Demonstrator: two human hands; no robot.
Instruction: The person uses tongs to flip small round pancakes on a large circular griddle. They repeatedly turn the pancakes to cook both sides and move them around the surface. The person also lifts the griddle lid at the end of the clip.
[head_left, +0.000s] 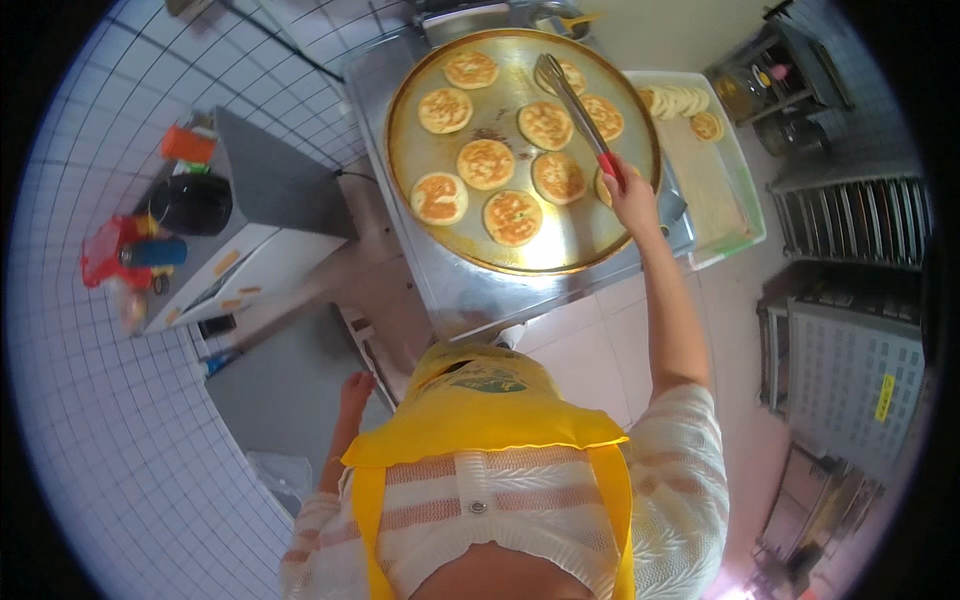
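My right hand (631, 196) grips the red handle of metal food tongs (577, 109). The tongs reach across a large round griddle (517, 259), their tips over a browned flatbread (571, 78) near its far edge. Several round flatbreads lie spread on the griddle, among them one near the middle (486, 164) and one towards the front (513, 218). Another flatbread (604, 187) is partly covered by my right hand. My left hand (358, 387) hangs at my side, away from the griddle, its fingers curled and nothing visible in them.
Right of the griddle stands a plastic bin (705, 176) holding a row of flatbreads (679, 102) and a single one (706, 127). A metal table (480, 296) carries the griddle. To the left, a cabinet (281, 169) bears a blue bottle (154, 253). Racks (851, 221) line the right.
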